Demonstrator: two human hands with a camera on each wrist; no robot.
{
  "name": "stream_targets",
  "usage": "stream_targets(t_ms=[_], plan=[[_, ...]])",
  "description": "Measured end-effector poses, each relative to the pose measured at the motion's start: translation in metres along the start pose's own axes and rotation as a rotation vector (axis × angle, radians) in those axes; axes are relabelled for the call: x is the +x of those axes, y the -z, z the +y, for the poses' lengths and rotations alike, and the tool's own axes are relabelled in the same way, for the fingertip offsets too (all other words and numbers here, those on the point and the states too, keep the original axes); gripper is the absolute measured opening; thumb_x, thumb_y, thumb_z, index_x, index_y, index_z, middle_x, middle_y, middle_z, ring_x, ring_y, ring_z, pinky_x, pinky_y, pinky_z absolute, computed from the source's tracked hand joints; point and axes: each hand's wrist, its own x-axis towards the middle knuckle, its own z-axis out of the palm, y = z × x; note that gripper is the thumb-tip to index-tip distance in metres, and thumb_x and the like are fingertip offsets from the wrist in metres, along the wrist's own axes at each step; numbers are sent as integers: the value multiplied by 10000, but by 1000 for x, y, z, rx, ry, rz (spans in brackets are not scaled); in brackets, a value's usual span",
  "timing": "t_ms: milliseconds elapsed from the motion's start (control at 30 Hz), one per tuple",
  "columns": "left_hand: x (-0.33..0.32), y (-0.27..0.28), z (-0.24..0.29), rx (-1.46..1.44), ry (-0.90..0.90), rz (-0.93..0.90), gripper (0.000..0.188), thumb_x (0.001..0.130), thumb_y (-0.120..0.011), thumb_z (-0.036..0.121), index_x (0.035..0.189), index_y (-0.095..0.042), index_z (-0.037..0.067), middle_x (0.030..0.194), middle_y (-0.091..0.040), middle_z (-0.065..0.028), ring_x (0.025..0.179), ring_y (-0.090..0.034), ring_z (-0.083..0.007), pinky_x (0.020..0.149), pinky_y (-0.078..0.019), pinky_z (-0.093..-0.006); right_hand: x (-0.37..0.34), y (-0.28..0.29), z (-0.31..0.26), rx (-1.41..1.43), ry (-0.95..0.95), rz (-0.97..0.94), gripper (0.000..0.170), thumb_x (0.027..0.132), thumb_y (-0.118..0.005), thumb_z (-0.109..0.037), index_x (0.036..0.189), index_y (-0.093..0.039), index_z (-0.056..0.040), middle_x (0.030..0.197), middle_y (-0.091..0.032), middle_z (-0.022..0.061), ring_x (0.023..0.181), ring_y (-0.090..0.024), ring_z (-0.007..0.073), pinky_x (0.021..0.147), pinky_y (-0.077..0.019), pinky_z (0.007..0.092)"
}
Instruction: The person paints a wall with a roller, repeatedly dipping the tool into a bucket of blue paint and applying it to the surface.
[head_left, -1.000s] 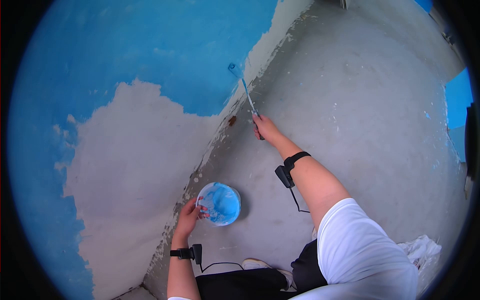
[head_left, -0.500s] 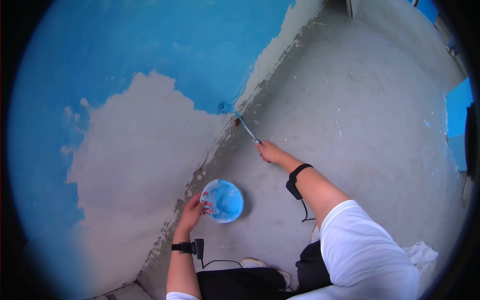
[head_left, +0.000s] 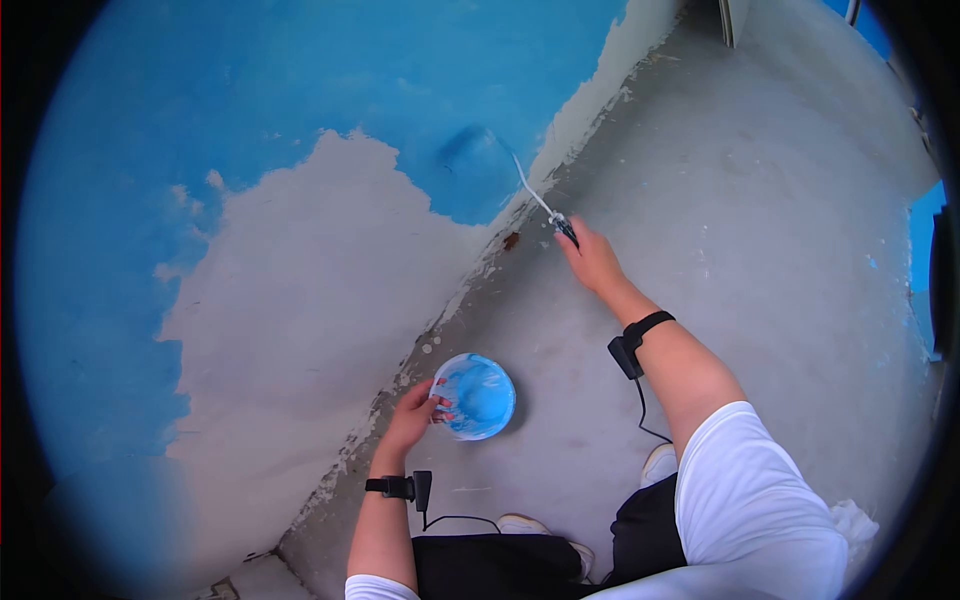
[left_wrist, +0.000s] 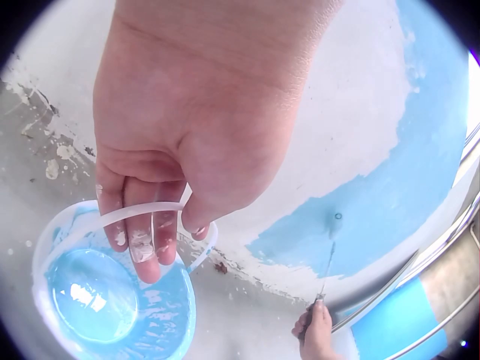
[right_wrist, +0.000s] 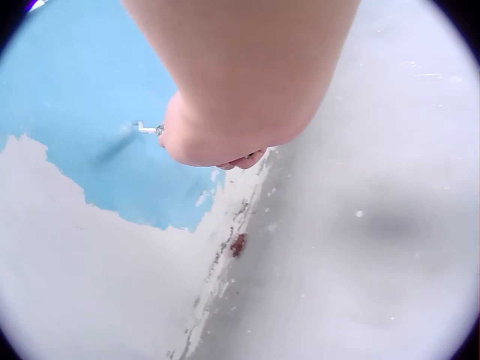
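A clear bucket (head_left: 478, 398) of blue paint hangs tilted from the left hand (head_left: 412, 415). In the left wrist view, the left hand (left_wrist: 191, 120) holds the bucket's white handle (left_wrist: 142, 211) between thumb and fingers, with whitish paint on the fingertips. The right hand (head_left: 594, 258) grips the dark handle of a paint roller (head_left: 536, 193), its metal rod reaching to the blue part of the wall (head_left: 300, 80). The roller head (left_wrist: 335, 225) is against blue paint in the left wrist view. From the right wrist, the right hand (right_wrist: 217, 135) hides most of the handle.
An unpainted whitish wall patch (head_left: 300, 260) borders the blue. The grey floor (head_left: 680, 200) has paint specks and meets the wall along a rough edge. A white crumpled item (head_left: 855, 525) lies at lower right; the person's shoes (head_left: 658, 464) stand below the bucket.
The right hand and roller moved down the wall strip, then back up over the blue. The left hand still holds the bucket; the head view has shifted, moving the scene rightward.
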Motion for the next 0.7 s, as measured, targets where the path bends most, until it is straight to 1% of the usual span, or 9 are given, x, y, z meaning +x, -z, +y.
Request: stream_targets(t_ms=[67, 133, 167, 233, 333, 433, 533, 700], plan=[[0, 0, -2, -5, -3, 0, 387, 997, -461, 70, 1382, -501, 78, 997, -677, -65, 851, -700, -171, 715, -502, -258, 10, 4, -19, 15, 37, 22, 259, 970, -577, -297, 1079, -508, -72, 814, -645, 236, 802, -601, 476, 662, -458, 530], [1, 0, -3, -13, -5, -3, 389, 998, -456, 66, 1384, -498, 79, 999, -676, -66, 852, -700, -171, 716, -502, -258, 18, 7, -36, 47, 98, 5, 274, 964, -584, -303, 1097, -510, -75, 827, -657, 224, 812, -613, 467, 657, -468, 522], [1, 0, -3, -16, -2, -7, 389, 999, -451, 63, 1385, -498, 80, 1002, -675, -67, 855, -701, -172, 718, -502, -258, 21, 5, -44, 49, 99, 5, 274, 964, -584, -303, 1097, -510, -75, 827, -657, 224, 812, -613, 467, 657, -468, 522], [1, 1, -3, -19, 2, -10, 389, 1000, -446, 59, 1385, -497, 81, 1004, -674, -69, 858, -702, -173, 720, -501, -257, 26, 1, -59, 50, 182, 40, 287, 957, -596, -305, 1108, -512, -76, 826, -664, 216, 799, -622, 462, 647, -475, 519], [1, 0, -2, -1, -2, -16, 390, 1002, -440, 57, 1388, -492, 80, 1010, -671, -75, 866, -703, -182, 739, -514, -269, 32, -4, -79, 111, 240, 56, 300, 951, -607, -308, 1108, -510, -72, 803, -661, 212, 773, -622, 467, 633, -474, 523], [2, 1, -5, -8, -3, -22, 391, 1002, -438, 55, 1390, -485, 75, 1012, -669, -82, 870, -704, -191, 761, -528, -284, 34, -7, -101, 182, 230, 46, 299, 948, -614, -303, 1098, -509, -67, 777, -656, 213, 754, -622, 467, 621, -472, 525], [2, 1, -5, -16, -5, -27, 394, 1001, -435, 51, 1392, -480, 71, 1013, -667, -87, 867, -704, -197, 774, -537, -296, 36, -7, -111, 151, 218, 35, 294, 947, -617, -295, 1085, -505, -61, 759, -648, 219, 757, -622, 464, 619, -470, 522], [3, 1, -3, -6, -4, -17, 390, 1003, -434, 56, 1390, -482, 68, 1012, -668, -86, 866, -701, -191, 769, -536, -294, 36, -16, -93, 110, 216, 51, 292, 945, -621, -283, 1073, -501, -50, 746, -640, 222, 751, -617, 464, 618, -465, 527]])
